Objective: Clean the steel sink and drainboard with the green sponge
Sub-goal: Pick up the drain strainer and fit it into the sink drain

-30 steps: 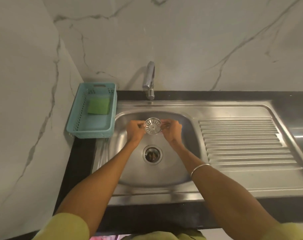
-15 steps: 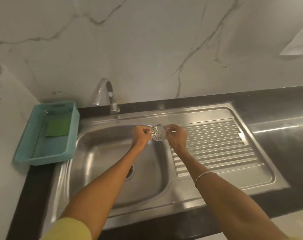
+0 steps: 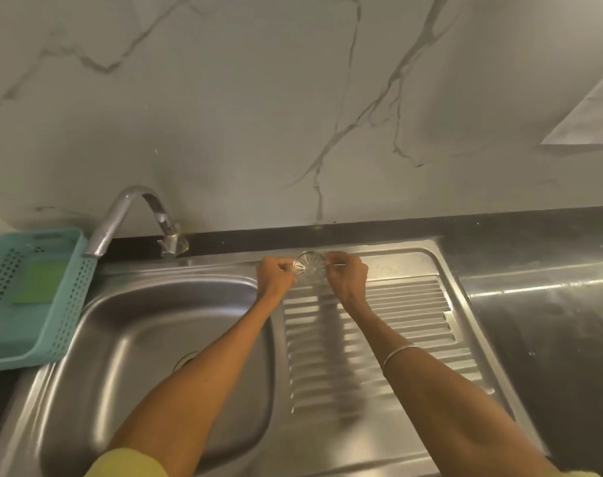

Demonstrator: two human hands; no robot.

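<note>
**Strainer held over drainboard; sponge in basket**

No brand, label or legible writing was found on any item in view.

The green sponge [image 3: 40, 283] lay flat in the teal plastic basket [image 3: 71, 325], which stood on the dark counter [image 3: 551, 235] just left of the sink [image 3: 127, 339], near the tap [image 3: 134, 218]. The sponge appeared as a plain green rectangle, blurred, seen partly through the perforated basket wall. Neither hand touched it.

The left hand [image 3: 275, 276] and the right hand [image 3: 347, 275] each pinched an edge of a round steel strainer [image 3: 309, 266], fingers curled, holding it between them at the back edge of the drainboard [image 3: 413, 311]. Whether the strainer rested on the steel or was held just above it could not be told. The strainer showed radial slots around a small centre.

The sink basin was bare brushed steel; its drain opening [image 3: 186, 359] was largely hidden behind the left forearm. The drainboard's ridges ran crosswise, with both forearms above them. A thin bangle [image 3: 398, 352] sat on the right wrist. Yellow sleeves [image 3: 127, 464] showed at the lower edge. A marbled wall [image 3: 293, 98] stood behind the counter.
</note>
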